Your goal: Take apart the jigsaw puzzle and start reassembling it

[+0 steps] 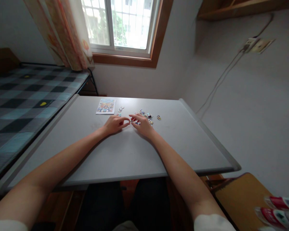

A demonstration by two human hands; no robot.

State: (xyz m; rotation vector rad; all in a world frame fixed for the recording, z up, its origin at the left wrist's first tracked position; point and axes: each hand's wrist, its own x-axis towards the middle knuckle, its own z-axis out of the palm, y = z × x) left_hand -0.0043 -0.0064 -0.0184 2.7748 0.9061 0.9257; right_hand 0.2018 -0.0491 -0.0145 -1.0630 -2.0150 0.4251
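My left hand [115, 124] and my right hand [142, 125] rest on a grey table [125, 154], fingertips almost meeting. Both pinch small puzzle pieces [133, 121] between thumb and fingers where the hands meet. Just beyond my right hand lies a loose heap of several coloured puzzle pieces [146, 115], with one stray piece [159, 117] to its right. A few more pieces [120, 110] lie beyond my left hand. A printed reference picture card [106, 106] lies flat further to the left.
A bed with a checked blue-grey cover [21, 102] runs along the table's left edge. A window [121, 25] with a curtain [62, 35] is behind. A wall stands close on the right, a wooden surface [240, 195] with red-and-white packets [276, 208] at bottom right.
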